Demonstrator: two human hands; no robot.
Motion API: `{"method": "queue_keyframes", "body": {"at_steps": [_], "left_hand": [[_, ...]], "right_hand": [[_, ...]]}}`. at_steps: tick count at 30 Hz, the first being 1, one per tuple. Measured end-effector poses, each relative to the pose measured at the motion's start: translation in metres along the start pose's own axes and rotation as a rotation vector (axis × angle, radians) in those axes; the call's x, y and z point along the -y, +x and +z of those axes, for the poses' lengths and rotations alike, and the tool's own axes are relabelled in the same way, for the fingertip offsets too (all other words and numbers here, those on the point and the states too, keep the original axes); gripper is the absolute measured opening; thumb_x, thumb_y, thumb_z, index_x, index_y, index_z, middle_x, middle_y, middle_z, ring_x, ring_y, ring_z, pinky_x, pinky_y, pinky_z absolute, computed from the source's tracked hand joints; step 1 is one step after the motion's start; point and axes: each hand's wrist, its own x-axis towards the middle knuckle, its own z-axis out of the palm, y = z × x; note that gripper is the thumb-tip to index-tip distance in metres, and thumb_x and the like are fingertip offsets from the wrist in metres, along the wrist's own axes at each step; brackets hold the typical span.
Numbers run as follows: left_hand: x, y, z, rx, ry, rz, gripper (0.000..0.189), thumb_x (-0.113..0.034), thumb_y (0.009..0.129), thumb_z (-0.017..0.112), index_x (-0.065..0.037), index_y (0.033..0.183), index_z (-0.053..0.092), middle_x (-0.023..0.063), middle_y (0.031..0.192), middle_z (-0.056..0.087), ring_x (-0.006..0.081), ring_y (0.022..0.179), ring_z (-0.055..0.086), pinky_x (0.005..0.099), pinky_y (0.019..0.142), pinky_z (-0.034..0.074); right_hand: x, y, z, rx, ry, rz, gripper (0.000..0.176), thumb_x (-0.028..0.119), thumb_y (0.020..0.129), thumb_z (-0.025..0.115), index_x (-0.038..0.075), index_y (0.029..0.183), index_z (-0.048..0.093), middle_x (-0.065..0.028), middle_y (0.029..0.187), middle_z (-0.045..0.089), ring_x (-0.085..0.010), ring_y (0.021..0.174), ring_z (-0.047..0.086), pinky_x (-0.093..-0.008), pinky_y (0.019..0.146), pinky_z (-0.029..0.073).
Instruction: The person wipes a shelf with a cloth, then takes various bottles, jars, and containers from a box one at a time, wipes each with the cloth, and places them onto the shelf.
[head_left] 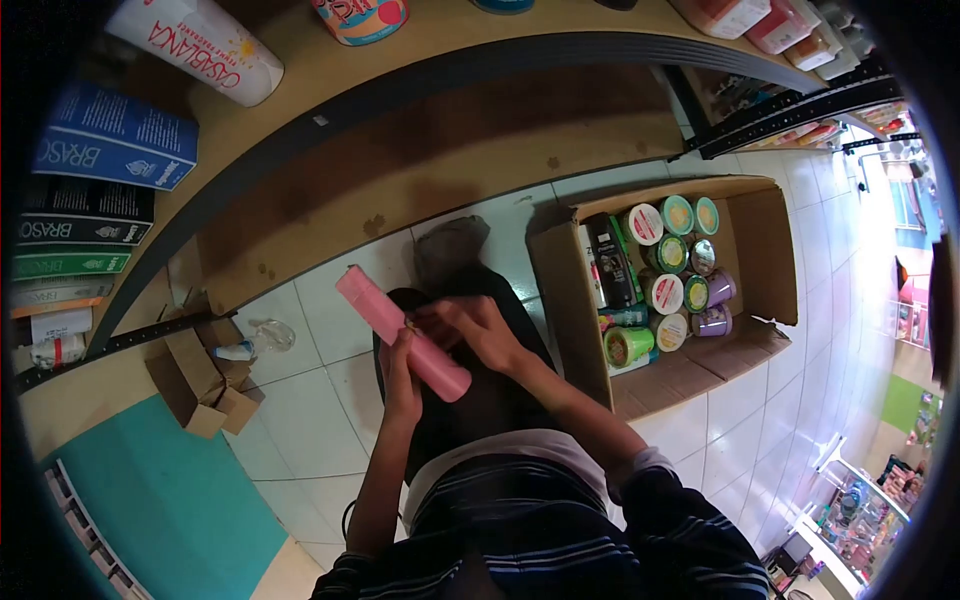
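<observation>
A long pink cylindrical container (pixel 436 366) lies slanted above my lap. My left hand (pixel 401 378) is wrapped round its middle from below. Beside it on the right is my right hand (pixel 470 328), its fingers bent toward the container's middle near a small yellowish spot. Whether the right fingertips touch the pink surface or hold anything small is too dark to make out.
To the right an open cardboard box (pixel 690 375) holds several round-lidded tubs and a dark pack. A shelf (pixel 300 130) with boxes and cans curves overhead. On the floor at left are a small carton (pixel 190 380) and a clear plastic bottle (pixel 270 337).
</observation>
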Motion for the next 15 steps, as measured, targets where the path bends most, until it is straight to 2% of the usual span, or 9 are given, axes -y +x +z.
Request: {"method": "queue_keyframes", "body": {"at_steps": [1, 2, 4, 5, 7, 8, 10, 13, 15], "left_hand": [[0.004, 0.005, -0.002, -0.077, 0.006, 0.055, 0.044, -0.033, 0.084, 0.049, -0.004, 0.114, 0.039, 0.0105, 0.101, 0.051, 0.019, 0.09, 0.053, 0.0336, 0.075, 0.045], [0.005, 0.007, -0.008, -0.08, 0.016, 0.054, 0.044, -0.033, 0.084, 0.049, -0.004, 0.114, 0.039, 0.0105, 0.101, 0.051, 0.019, 0.09, 0.053, 0.0336, 0.075, 0.045], [0.003, 0.009, -0.018, -0.055, -0.056, 0.01, 0.047, -0.036, 0.083, 0.046, -0.005, 0.117, 0.038, 0.0117, 0.095, 0.053, 0.0184, 0.078, 0.055, 0.0331, 0.068, 0.046], [0.001, 0.009, -0.016, -0.051, -0.052, 0.011, 0.047, -0.036, 0.083, 0.046, -0.005, 0.117, 0.038, 0.0117, 0.095, 0.053, 0.0184, 0.078, 0.055, 0.0331, 0.068, 0.046], [-0.004, 0.006, -0.012, -0.094, -0.046, 0.035, 0.05, -0.041, 0.083, 0.042, -0.005, 0.117, 0.04, 0.0112, 0.09, 0.053, 0.0186, 0.066, 0.053, 0.0329, 0.062, 0.047], [-0.003, 0.007, -0.013, -0.09, -0.037, 0.038, 0.05, -0.041, 0.083, 0.042, -0.005, 0.117, 0.04, 0.0112, 0.09, 0.053, 0.0186, 0.066, 0.053, 0.0329, 0.062, 0.047], [-0.002, 0.007, -0.019, -0.024, -0.059, 0.023, 0.053, -0.043, 0.083, 0.04, -0.006, 0.121, 0.038, 0.0127, 0.093, 0.054, 0.0202, 0.063, 0.055, 0.0331, 0.058, 0.048], [-0.003, 0.008, -0.02, 0.055, -0.089, -0.004, 0.056, -0.045, 0.082, 0.039, -0.008, 0.124, 0.035, 0.0158, 0.1, 0.055, 0.0234, 0.064, 0.059, 0.0344, 0.059, 0.05], [-0.003, 0.008, -0.016, 0.048, -0.104, -0.048, 0.057, -0.045, 0.082, 0.038, -0.008, 0.126, 0.033, 0.017, 0.105, 0.053, 0.0251, 0.071, 0.06, 0.0357, 0.063, 0.051]], "right_hand": [[0.001, 0.011, 0.0, 0.04, -0.208, 0.039, 0.032, 0.029, 0.087, 0.048, 0.002, 0.096, 0.062, -0.0197, 0.08, 0.062, -0.0276, 0.067, 0.062, -0.0322, 0.066, 0.05], [0.0, 0.024, 0.001, 0.04, -0.198, 0.038, 0.032, 0.029, 0.087, 0.048, 0.002, 0.096, 0.062, -0.0197, 0.08, 0.062, -0.0276, 0.067, 0.062, -0.0322, 0.066, 0.05], [-0.013, 0.052, -0.003, -0.011, -0.658, 0.059, 0.027, 0.028, 0.085, 0.05, 0.006, 0.097, 0.062, -0.0144, 0.081, 0.063, -0.0259, 0.073, 0.062, -0.0349, 0.07, 0.05], [-0.037, 0.068, -0.01, -0.016, -0.655, 0.055, 0.027, 0.028, 0.085, 0.05, 0.006, 0.097, 0.062, -0.0144, 0.081, 0.063, -0.0259, 0.073, 0.062, -0.0349, 0.07, 0.05], [-0.1, 0.1, -0.027, -0.303, -1.144, -0.102, 0.028, 0.025, 0.08, 0.054, 0.01, 0.102, 0.06, -0.0154, 0.094, 0.058, -0.0281, 0.089, 0.058, -0.0412, 0.074, 0.046], [-0.111, 0.108, -0.03, -0.309, -1.137, -0.106, 0.028, 0.025, 0.08, 0.054, 0.01, 0.102, 0.06, -0.0154, 0.094, 0.058, -0.0281, 0.089, 0.058, -0.0412, 0.074, 0.046], [-0.127, 0.119, -0.03, -0.294, -1.64, 0.141, 0.03, 0.021, 0.078, 0.052, 0.016, 0.108, 0.055, -0.0161, 0.12, 0.042, -0.0365, 0.111, 0.042, -0.0522, 0.081, 0.041], [-0.146, 0.143, -0.025, -0.354, -1.611, 0.209, 0.036, 0.02, 0.078, 0.051, 0.018, 0.114, 0.049, -0.0183, 0.129, 0.029, -0.0409, 0.115, 0.035, -0.0575, 0.083, 0.037], [-0.156, 0.154, -0.023, -0.412, -1.667, 0.195, 0.034, 0.02, 0.079, 0.051, 0.018, 0.113, 0.048, -0.0182, 0.126, 0.033, -0.04, 0.113, 0.038, -0.0567, 0.081, 0.039]]}}
